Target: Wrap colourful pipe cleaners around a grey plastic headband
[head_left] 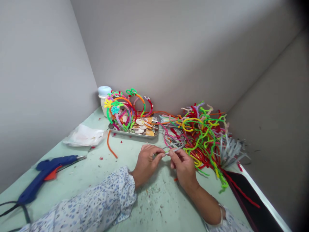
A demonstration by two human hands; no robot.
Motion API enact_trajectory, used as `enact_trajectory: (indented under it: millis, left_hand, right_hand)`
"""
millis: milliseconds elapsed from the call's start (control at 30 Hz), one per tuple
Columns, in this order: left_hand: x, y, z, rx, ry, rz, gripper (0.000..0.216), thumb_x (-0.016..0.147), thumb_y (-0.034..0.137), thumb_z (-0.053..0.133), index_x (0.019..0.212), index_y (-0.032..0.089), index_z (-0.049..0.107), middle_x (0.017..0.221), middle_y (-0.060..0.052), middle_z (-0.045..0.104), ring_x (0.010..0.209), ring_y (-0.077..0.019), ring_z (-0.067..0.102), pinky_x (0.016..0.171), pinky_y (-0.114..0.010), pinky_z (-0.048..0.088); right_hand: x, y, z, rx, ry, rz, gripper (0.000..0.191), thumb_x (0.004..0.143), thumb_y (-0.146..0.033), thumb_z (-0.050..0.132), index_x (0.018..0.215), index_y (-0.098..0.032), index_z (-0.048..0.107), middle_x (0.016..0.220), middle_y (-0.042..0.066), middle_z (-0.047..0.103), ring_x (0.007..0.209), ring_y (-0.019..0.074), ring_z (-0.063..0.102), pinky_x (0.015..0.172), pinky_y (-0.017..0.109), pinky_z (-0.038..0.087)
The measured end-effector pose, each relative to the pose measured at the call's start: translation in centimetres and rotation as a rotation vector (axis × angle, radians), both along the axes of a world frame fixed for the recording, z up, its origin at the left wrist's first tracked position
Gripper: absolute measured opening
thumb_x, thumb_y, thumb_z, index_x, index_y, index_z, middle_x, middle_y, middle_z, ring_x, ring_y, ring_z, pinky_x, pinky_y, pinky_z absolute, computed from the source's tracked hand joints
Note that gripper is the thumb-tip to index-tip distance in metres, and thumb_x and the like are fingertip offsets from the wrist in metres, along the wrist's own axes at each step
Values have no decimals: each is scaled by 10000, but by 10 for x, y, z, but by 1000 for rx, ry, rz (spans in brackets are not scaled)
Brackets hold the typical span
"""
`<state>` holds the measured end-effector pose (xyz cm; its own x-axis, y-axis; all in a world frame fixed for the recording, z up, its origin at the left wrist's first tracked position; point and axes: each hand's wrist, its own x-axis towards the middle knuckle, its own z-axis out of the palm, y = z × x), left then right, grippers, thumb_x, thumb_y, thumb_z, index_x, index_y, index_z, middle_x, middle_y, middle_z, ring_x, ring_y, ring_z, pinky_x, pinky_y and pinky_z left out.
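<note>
My left hand point(146, 162) and my right hand point(182, 166) meet over the pale green table point(149, 199), fingertips pinched together on a thin grey headband point(174, 147). A bit of green pipe cleaner shows between the fingers at the band. Right behind the hands lies a tangle of coloured pipe cleaners point(201, 132). More grey headbands point(229, 149) are piled to the right of my right hand.
A metal tray point(131, 132) with shells and decorated headbands point(125, 108) stands at the back, beside a white jar with a blue lid point(104, 96). A blue glue gun point(45, 174) lies at the left, near a crumpled plastic bag point(83, 135). An orange pipe cleaner point(110, 146) lies loose.
</note>
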<state>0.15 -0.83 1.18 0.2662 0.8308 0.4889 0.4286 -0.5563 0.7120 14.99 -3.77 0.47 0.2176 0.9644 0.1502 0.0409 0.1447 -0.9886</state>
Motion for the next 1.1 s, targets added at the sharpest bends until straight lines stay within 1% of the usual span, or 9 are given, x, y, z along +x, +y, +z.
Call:
enact_trajectory:
  millis: [200,333,533,667,833,1100]
  left_hand:
    - [0,-1,6,-28,36,-32,123,870,278,551,828,210,645,810,-4,674,825,-171,565,835,-337,370]
    - [0,-2,7,-27,54,-54,140,887,278,519,830,207,626,793,-7,651,806,-168,551,822,-333,362]
    - [0,-2,5,-38,52,-61,145,896,261,495,827,196,605,797,-11,631,809,-169,534,831,-330,351]
    - [1,-2,6,-49,59,-82,153,904,269,480,820,191,582,798,-12,612,814,-170,521,830,-329,350]
    - [1,-3,6,-63,68,-121,144,908,240,455,816,191,553,807,-16,596,826,-172,516,839,-330,353]
    - [1,-2,4,-94,51,-144,147,909,254,452,822,189,552,817,-17,595,833,-171,523,832,-322,364]
  right_hand:
    - [-2,0,1,0,19,-13,256,784,-424,641,705,-187,584,494,-51,486,459,103,425,458,217,344]
    - [-1,0,-2,26,48,-8,241,805,-425,621,750,-192,597,520,-49,493,483,111,436,484,222,354]
    - [4,7,-7,57,139,-60,298,861,-424,562,673,-193,541,517,-51,462,486,96,399,502,217,339]
    - [6,8,-7,65,134,-76,302,851,-431,570,667,-193,546,513,-51,451,481,98,392,495,222,332]
    - [6,6,-4,70,105,-87,312,849,-424,575,641,-195,529,512,-51,448,492,104,389,510,231,326]
    - [6,8,-9,86,160,-71,295,851,-405,580,645,-198,535,508,-49,440,485,108,375,496,234,312]
